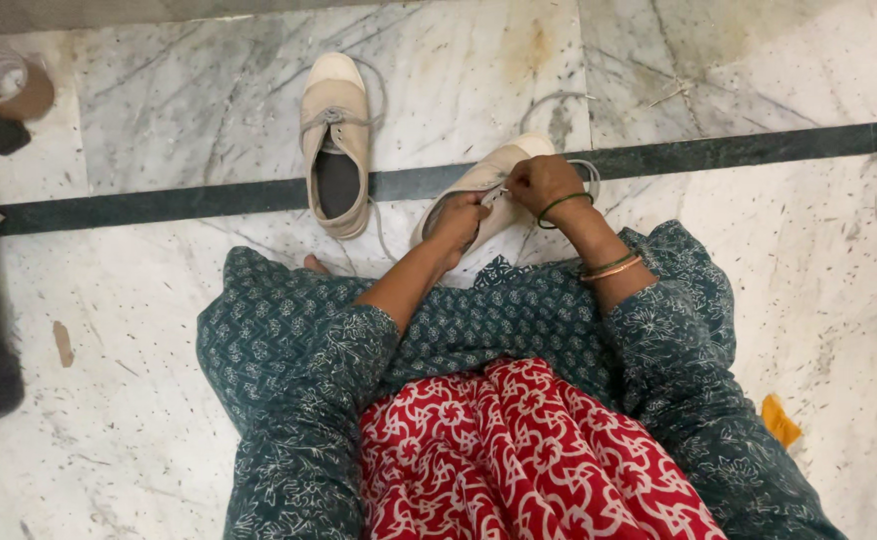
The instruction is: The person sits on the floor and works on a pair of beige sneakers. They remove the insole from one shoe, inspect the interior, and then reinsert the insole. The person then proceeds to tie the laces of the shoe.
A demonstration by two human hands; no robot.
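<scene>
Gripping, it seems, one lace, both hands meet on one of two beige shoes.

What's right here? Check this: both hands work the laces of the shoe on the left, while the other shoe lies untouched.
Wrong shoe. In the head view, the left hand and right hand work the laces of the right shoe; the left shoe lies untouched.
</scene>
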